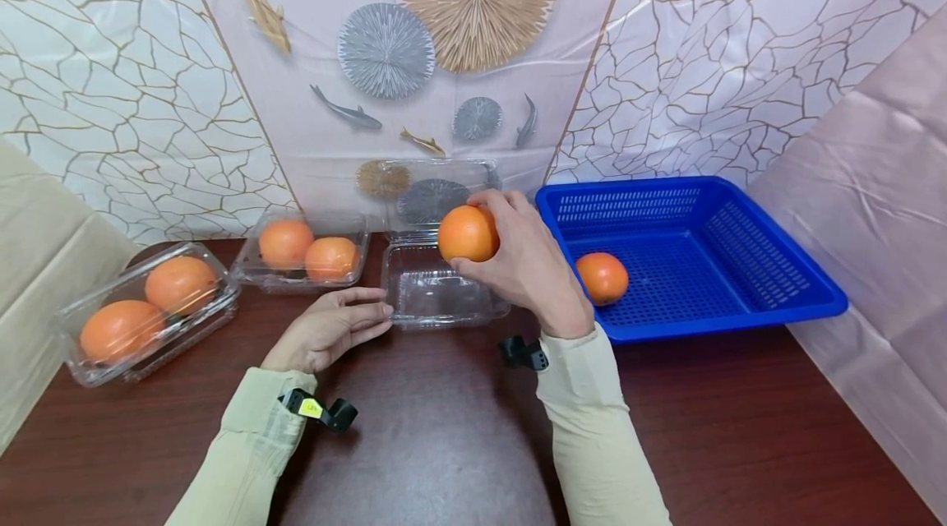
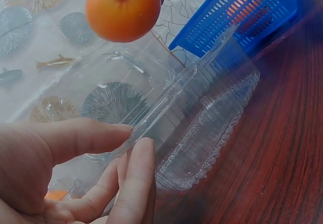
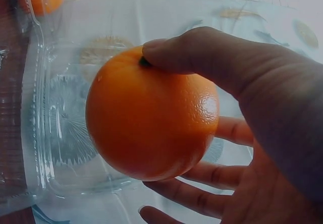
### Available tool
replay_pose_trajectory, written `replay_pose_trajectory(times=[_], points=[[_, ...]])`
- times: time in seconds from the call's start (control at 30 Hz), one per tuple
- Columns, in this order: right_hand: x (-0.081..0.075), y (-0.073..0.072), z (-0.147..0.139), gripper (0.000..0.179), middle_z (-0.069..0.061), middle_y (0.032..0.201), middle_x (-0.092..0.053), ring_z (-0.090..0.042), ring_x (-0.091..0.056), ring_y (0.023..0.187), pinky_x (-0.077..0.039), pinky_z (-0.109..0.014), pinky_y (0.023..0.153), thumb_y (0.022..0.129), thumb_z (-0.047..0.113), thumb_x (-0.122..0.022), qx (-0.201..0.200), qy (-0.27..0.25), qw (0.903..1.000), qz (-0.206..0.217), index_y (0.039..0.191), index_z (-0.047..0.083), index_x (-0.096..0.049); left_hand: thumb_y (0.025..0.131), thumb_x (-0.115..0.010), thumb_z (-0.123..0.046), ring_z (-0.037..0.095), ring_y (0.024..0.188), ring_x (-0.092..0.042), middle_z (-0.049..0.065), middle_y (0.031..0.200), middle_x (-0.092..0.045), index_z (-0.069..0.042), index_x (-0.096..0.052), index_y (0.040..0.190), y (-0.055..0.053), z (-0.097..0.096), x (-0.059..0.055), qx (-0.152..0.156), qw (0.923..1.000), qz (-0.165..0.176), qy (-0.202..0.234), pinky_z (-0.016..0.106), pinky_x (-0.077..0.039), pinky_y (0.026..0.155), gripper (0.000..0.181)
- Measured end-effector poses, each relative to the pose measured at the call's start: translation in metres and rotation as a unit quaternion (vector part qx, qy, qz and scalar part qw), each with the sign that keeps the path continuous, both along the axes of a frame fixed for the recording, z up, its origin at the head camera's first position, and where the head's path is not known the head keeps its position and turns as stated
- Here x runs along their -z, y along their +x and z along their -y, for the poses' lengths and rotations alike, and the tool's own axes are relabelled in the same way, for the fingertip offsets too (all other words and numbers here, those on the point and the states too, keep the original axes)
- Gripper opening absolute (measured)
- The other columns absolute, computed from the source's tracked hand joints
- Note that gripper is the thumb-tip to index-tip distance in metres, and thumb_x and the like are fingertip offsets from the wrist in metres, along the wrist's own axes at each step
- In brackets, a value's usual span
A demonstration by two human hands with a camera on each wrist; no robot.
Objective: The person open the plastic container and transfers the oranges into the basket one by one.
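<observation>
My right hand (image 1: 528, 259) grips an orange (image 1: 468, 233) between thumb and fingers, above a clear plastic clamshell container (image 1: 444, 296). In the right wrist view the thumb presses near the green stem of the orange (image 3: 151, 118), with the fingers around its far side. The container stands with its lid (image 1: 436, 189) raised at the back and nothing in its tray. At its left edge, my left hand (image 1: 333, 329) pinches the rim between thumb and fingers, as the left wrist view shows at the container's edge (image 2: 176, 93).
A blue plastic basket (image 1: 703, 320) stands on the right with another orange (image 1: 602, 279) inside. Two closed clear containers, one at the far left (image 1: 203, 316) and one behind it (image 1: 348, 234), hold two oranges each. A patterned sheet (image 1: 414, 115) hangs behind the dark wooden table (image 1: 429, 427).
</observation>
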State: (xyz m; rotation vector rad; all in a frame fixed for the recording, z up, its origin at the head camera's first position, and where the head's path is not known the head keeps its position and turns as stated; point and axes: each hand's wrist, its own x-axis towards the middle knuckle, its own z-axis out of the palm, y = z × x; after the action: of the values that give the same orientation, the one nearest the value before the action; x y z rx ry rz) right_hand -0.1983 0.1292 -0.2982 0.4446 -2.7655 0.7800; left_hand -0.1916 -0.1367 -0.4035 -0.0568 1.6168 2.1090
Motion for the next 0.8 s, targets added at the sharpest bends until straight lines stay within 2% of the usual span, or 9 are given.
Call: replay_pose_trajectory(times=[0.43, 0.8], points=[[-0.006, 0.001, -0.016, 0.068, -0.01, 0.128, -0.056, -0.029, -0.057, 0.108, -0.056, -0.046, 0.088, 0.077, 0.037, -0.086, 0.011, -0.024, 0.9996, 0.006, 0.135, 0.02, -0.056, 0.101, -0.057, 0.003, 0.011, 0.102, -0.067, 0.003, 0.104, -0.069, 0.015, -0.03, 0.148, -0.001, 0.0, 0.0, 0.008, 0.9999, -0.003, -0.009, 0.03, -0.057, 0.105, 0.056], [-0.009, 0.002, -0.027, 0.069, -0.012, 0.128, -0.055, -0.03, -0.056, 0.108, -0.056, -0.047, 0.089, 0.079, 0.037, -0.085, 0.021, -0.027, 0.9994, 0.007, 0.137, 0.017, -0.054, 0.101, -0.057, 0.003, 0.011, 0.102, -0.067, 0.003, 0.105, -0.07, 0.015, -0.031, 0.148, 0.0, 0.0, 0.0, 0.007, 1.0, -0.002, -0.007, 0.03, -0.058, 0.104, 0.055]])
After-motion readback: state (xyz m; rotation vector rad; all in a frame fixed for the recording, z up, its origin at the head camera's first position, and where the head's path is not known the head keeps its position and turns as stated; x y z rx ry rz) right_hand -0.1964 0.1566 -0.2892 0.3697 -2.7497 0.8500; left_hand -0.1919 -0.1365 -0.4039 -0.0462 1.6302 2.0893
